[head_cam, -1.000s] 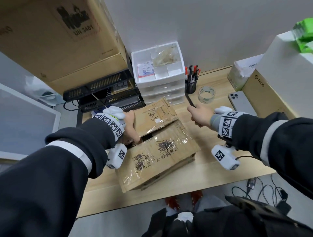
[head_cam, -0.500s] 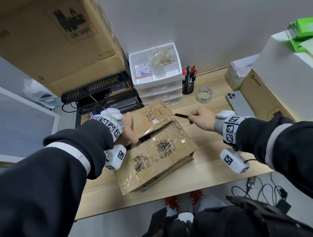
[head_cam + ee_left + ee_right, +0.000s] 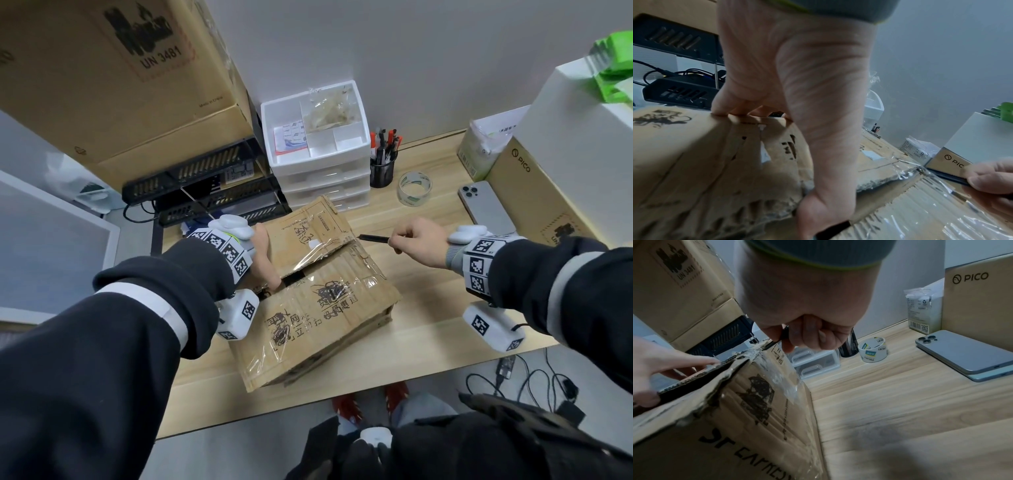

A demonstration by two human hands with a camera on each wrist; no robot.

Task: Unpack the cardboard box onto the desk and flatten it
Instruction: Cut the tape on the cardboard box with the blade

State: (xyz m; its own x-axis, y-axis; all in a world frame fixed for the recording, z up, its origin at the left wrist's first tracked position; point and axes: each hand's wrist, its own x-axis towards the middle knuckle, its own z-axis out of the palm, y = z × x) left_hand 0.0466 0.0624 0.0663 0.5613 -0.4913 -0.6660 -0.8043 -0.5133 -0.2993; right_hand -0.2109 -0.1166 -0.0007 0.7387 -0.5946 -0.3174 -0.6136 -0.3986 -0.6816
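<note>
Tape along the cardboard box point(image 3: 318, 301) seam looks mostly slit, and the far flap has lifted since a moment ago. The left hand point(image 3: 262, 255) grips that flap's edge; the right hand point(image 3: 419, 241), now drawn toward the right end of the seam, pinches a dark blade point(image 3: 373, 238), possibly a pen. The box sits near the worktop point(image 3: 428, 329)'s front edge. A tape roll point(image 3: 414, 188) and phone point(image 3: 486, 209) lie right, drawers point(image 3: 322, 171) behind.

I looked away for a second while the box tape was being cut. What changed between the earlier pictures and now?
The right hand swung the dark pen-like tool from pointing away toward the pen cup down to level, its tip now at the right end of the cardboard box seam. The left hand kept holding the raised flap; the box stayed in place.
</note>
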